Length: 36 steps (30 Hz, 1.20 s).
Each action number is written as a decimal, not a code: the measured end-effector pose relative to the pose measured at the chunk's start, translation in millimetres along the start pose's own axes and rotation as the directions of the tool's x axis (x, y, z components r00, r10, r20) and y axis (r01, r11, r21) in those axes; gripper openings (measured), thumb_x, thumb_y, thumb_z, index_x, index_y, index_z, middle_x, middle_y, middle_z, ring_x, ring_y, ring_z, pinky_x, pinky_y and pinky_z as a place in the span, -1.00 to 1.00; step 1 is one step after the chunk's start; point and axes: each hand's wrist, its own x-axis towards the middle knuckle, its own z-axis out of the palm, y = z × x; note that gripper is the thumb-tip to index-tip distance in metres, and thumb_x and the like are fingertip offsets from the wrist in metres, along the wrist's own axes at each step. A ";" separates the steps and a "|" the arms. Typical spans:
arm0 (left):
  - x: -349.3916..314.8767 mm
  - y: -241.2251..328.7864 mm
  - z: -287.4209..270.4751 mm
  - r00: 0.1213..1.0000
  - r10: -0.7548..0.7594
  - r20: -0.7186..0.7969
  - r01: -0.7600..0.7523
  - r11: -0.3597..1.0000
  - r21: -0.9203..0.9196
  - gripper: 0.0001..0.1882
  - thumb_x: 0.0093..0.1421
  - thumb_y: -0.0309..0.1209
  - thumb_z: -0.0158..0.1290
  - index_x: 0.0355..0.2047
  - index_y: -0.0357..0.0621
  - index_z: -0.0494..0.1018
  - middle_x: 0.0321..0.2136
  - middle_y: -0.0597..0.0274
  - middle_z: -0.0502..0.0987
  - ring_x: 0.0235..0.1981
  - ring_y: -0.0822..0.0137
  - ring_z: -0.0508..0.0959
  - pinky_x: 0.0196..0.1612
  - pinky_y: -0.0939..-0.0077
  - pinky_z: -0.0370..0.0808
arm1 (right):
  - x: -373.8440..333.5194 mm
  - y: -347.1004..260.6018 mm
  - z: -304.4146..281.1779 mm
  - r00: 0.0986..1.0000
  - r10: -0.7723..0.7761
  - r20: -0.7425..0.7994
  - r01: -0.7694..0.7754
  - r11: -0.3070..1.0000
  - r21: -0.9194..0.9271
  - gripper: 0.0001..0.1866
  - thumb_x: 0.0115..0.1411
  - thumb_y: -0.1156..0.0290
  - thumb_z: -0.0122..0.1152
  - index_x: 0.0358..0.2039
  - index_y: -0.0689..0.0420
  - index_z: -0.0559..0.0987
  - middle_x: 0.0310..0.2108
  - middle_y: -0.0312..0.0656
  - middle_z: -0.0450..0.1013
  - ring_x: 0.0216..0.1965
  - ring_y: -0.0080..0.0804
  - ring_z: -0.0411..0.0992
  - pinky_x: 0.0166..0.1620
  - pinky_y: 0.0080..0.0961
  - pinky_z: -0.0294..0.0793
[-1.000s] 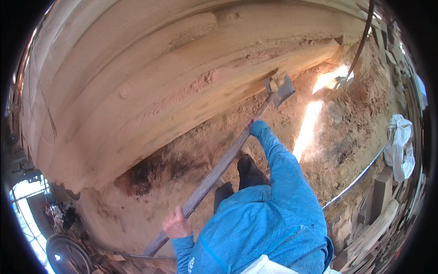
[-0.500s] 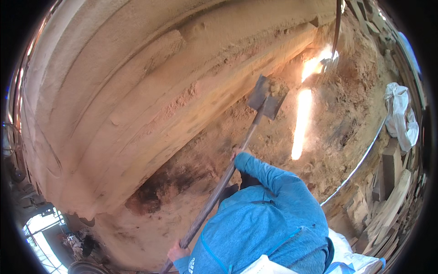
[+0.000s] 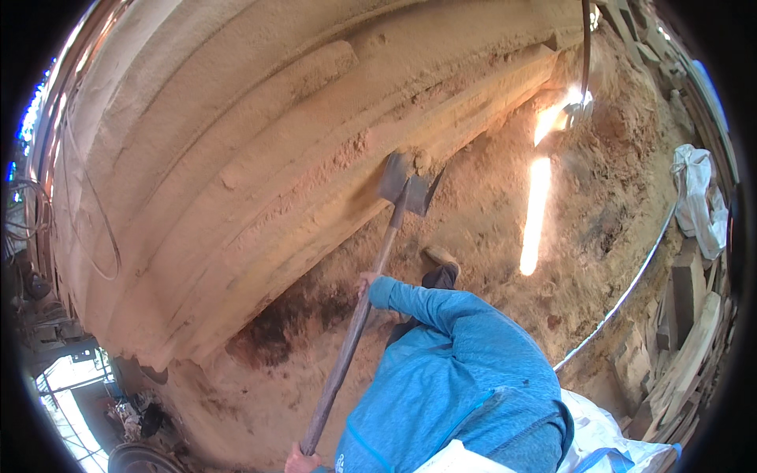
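Against the cut earth wall (image 3: 260,181), the shovel (image 3: 404,188) has swung down from higher up, its blade now biting the sandy ledge. Right hand (image 3: 364,282) grips mid-shaft, left hand (image 3: 298,459) clutches the shaft's end

I am counting one shovel (image 3: 406,189), two hands on it, one white sack (image 3: 698,201) and one pipe (image 3: 623,296), both right of the shovel.

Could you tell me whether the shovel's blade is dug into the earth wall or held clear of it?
Dug in: the shovel blade meets the earth wall at a ledge, with loose soil over its tip.
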 end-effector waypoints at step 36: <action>29.9 269.3 -114.6 0.908 0.297 -0.296 -0.224 0.940 0.257 -0.62 -0.29 -0.34 0.14 -0.33 0.19 0.50 -0.62 0.10 0.51 -0.57 0.06 0.53 -0.51 0.17 0.43 | -69.1 -281.2 -75.3 0.764 -0.632 0.125 0.620 0.667 -0.414 -0.76 0.16 0.40 -0.09 -0.64 0.12 0.32 -0.76 -0.23 0.17 -0.70 -0.23 0.21 -0.58 -0.24 0.32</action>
